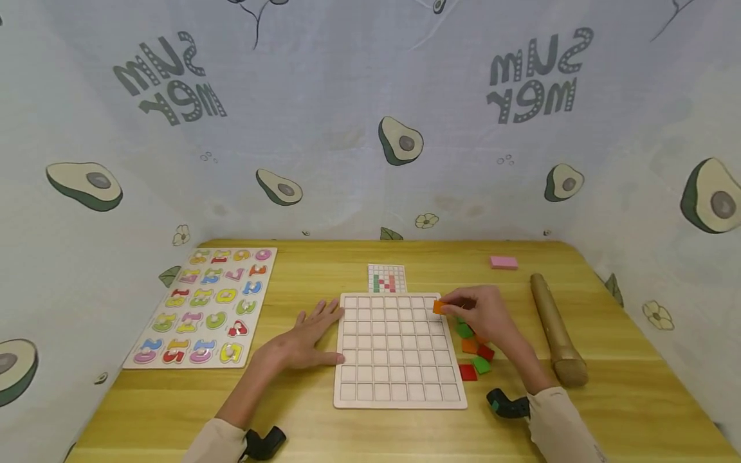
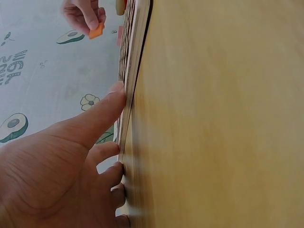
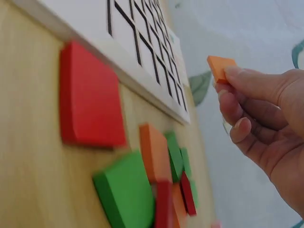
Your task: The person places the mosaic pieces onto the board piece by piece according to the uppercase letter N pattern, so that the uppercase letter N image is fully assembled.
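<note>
A pale wooden grid board (image 1: 399, 350) lies flat in the middle of the table, its squares bare. Between thumb and fingertips, my right hand (image 1: 479, 315) pinches an orange square tile (image 1: 439, 307) above the board's far right corner; the right wrist view shows the tile (image 3: 221, 68) raised off the board. My left hand (image 1: 301, 341) has its fingers spread, thumb and fingertips touching the board's left edge. Just right of the board lie loose tiles, among them a red tile (image 3: 92, 97), a green tile (image 3: 127, 192) and an orange tile (image 3: 155, 154).
Behind the board is a small pattern card (image 1: 386, 278) with green and red squares. A number puzzle board (image 1: 202, 308) is at left. To the right lie a pink block (image 1: 503, 262) and a gold-coloured rod (image 1: 556, 328) with a thicker end. A printed cloth hangs behind the table.
</note>
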Demonstrator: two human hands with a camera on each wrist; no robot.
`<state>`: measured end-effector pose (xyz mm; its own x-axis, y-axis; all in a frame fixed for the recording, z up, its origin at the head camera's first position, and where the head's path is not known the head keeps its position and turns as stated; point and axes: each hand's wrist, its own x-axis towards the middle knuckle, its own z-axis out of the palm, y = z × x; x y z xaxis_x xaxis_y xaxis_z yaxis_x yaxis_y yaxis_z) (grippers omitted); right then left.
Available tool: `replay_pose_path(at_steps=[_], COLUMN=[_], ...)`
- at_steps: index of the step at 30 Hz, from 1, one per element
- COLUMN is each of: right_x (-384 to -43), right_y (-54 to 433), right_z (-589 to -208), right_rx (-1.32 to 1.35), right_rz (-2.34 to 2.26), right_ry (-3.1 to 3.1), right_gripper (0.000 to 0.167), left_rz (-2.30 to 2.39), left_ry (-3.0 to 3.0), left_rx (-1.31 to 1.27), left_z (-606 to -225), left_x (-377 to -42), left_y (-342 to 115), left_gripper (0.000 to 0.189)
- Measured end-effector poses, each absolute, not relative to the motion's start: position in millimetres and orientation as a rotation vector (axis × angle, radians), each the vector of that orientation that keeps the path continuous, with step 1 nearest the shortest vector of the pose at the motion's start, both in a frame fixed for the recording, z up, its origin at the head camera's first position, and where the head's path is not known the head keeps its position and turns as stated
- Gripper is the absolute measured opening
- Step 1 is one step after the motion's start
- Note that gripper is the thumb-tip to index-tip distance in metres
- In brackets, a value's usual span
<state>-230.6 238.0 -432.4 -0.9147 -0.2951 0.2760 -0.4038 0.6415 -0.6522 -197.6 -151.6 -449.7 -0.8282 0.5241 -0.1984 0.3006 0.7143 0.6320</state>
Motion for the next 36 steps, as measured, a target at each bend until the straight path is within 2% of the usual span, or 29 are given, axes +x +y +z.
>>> replay_pose_path(at_steps=[14,36], right_x=[-240.3,-249.7], right_y=[195.7,187.2], right_z=[-441.8,-443.7], right_rx=[0.774,0.952], right_rz=[1.201,1.085], right_ry=[-2.799,-2.864], right_gripper=[0.006,0.005], left_rz=[0.850,0.866], left_ry=[2.563,2.547], left_rx=[0.630,0.637], left_z=[-450.0,-449.3], left_x=[-197.1,-197.1], left_y=[-150.5,-151.3], left_gripper=[0.096,0.095])
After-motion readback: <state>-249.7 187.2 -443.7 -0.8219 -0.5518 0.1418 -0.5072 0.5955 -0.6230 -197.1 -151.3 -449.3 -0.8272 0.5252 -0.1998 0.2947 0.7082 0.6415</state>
